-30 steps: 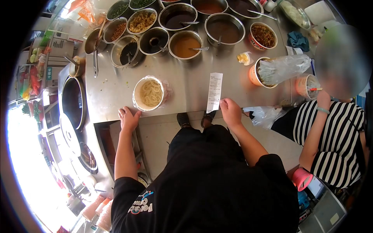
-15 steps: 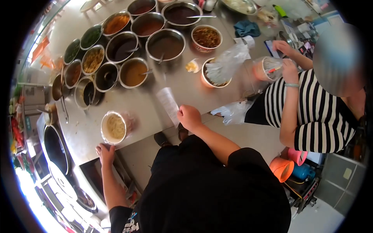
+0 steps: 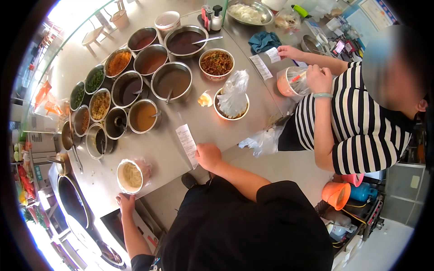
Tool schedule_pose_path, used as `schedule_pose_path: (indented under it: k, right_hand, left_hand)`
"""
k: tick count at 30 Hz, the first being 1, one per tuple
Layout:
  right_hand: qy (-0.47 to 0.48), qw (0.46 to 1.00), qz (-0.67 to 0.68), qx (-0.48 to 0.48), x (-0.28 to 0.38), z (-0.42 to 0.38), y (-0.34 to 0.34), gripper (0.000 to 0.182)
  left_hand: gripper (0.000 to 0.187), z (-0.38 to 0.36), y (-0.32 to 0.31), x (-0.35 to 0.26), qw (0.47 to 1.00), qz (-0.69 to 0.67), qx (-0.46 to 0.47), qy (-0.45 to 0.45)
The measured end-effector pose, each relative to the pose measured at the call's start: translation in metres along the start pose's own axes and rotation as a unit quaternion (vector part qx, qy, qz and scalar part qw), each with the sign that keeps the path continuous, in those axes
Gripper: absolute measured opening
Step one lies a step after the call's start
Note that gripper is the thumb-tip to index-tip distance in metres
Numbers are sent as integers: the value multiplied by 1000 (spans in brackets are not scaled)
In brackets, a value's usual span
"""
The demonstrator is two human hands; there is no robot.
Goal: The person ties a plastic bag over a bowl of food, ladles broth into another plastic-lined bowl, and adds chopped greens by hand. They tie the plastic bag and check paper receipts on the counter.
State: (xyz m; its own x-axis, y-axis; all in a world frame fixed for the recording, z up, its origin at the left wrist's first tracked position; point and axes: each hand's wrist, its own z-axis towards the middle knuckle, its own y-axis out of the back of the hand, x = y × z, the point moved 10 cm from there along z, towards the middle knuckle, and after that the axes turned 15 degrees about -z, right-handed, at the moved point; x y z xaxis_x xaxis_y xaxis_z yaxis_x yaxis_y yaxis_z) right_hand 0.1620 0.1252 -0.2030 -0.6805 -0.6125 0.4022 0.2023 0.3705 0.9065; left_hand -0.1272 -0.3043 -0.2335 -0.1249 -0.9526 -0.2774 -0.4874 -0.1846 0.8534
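My right hand (image 3: 208,156) is closed at the near end of a printed paper receipt (image 3: 185,141), which lies along the steel counter. At the counter's front edge, my left hand (image 3: 126,204) has its fingers apart, just below a paper tub of noodles (image 3: 132,175) with clear plastic around it. Whether the fingertips touch the tub is hard to tell. Further right stands a tub (image 3: 221,116) with a crumpled clear plastic bag (image 3: 236,92) over it. Behind that is a tub heaped with brown shredded topping (image 3: 217,62).
Several steel bowls of sauces and toppings (image 3: 172,82) fill the back left. A co-worker in a striped top (image 3: 357,117) stands right, one hand at a bagged tub (image 3: 286,86), the other at a paper slip (image 3: 273,55). A dark pot (image 3: 72,198) sits left.
The view has shifted, showing more of the counter's right. The plastic bag over the tub now stands more upright. The co-worker's far hand has come to a paper slip. My hands stay near the same things.
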Motion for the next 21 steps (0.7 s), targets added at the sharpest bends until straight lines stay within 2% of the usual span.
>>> schedule_pose_path:
  k: [8, 14, 21]
  right_hand:
    - [17, 999, -7, -30, 0, 0, 3, 8]
    - [46, 999, 27, -12, -1, 1, -3, 9]
    - [61, 998, 1, 0, -1, 2, -8, 11]
  left_hand:
    - [84, 2, 2, 0, 1000, 0, 6, 12]
    - [96, 3, -2, 3, 999, -3, 37, 35]
    - [98, 11, -6, 14, 998, 17, 46, 30]
